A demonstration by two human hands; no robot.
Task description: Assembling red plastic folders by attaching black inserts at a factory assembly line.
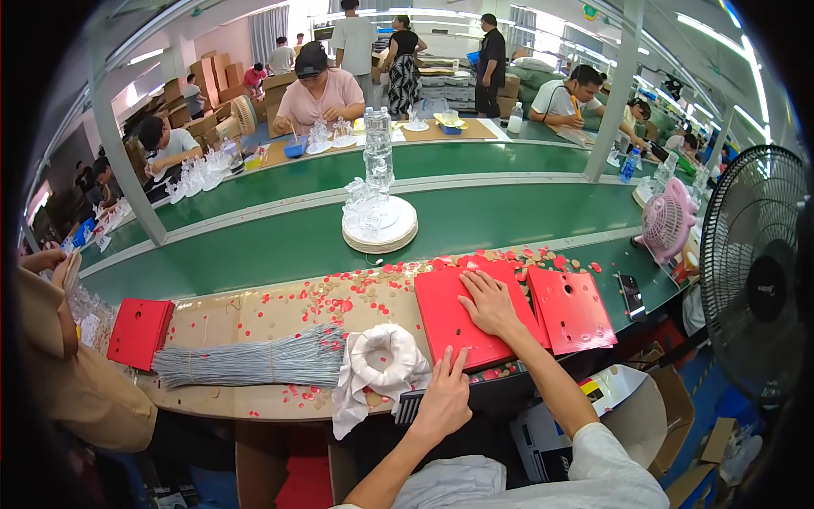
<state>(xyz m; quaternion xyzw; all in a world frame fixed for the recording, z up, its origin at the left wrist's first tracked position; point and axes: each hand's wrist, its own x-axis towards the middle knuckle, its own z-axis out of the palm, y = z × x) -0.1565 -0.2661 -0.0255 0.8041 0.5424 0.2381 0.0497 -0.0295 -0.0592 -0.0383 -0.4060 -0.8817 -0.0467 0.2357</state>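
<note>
A stack of red sheets (441, 316) with small holes lies at the front edge of the bench. My right hand (490, 304) rests flat on its upper part, fingers spread. Two fingers of my left hand (444, 399) stretch to the lower edge of the stack; the others are partly hidden. Against that hand is a black ridged piece (409, 407); whether I grip it cannot be made out. Right of the stack lies another red stack (571, 310) with punched holes. A white cloth ring (381, 353) sits to the left.
A bundle of grey wires (254, 360) and a red stack (140, 332) lie left on cardboard (212, 318), among scattered red discs. Clear plastic pieces stand on a round stack (380, 235). Phone (632, 297), pink fan (667, 220) and black fan (755, 263) are right. Co-workers sit opposite.
</note>
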